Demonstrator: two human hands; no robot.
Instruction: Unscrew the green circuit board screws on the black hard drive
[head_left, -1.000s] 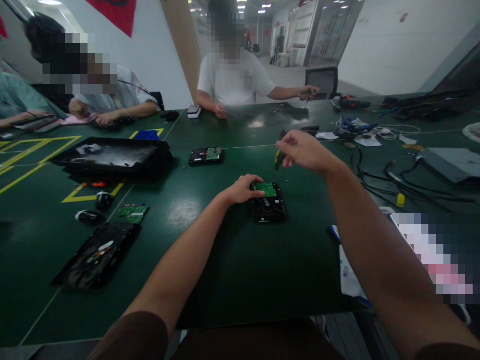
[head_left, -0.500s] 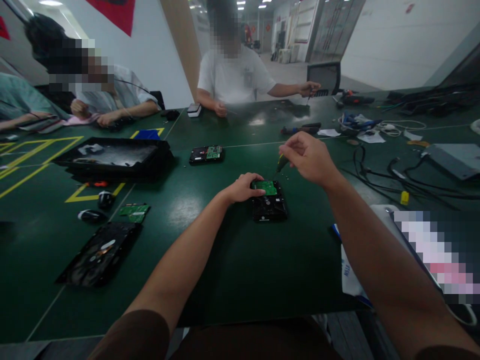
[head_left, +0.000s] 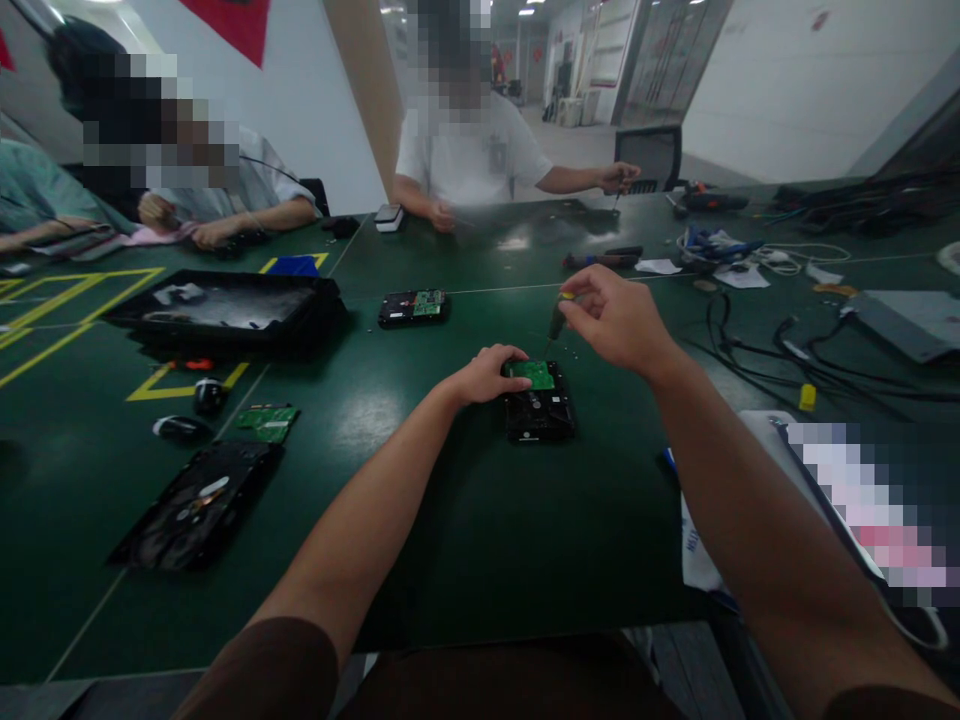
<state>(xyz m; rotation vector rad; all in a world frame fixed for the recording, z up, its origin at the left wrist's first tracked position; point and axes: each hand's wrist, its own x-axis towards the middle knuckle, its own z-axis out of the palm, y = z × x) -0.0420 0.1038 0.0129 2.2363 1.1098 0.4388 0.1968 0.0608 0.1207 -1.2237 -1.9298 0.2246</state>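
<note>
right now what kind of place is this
Most likely an electronics teardown workshop: a shared green table, the right hand working a screwdriver over a hard drive steadied by the left hand, another opened drive, loose cables.
</note>
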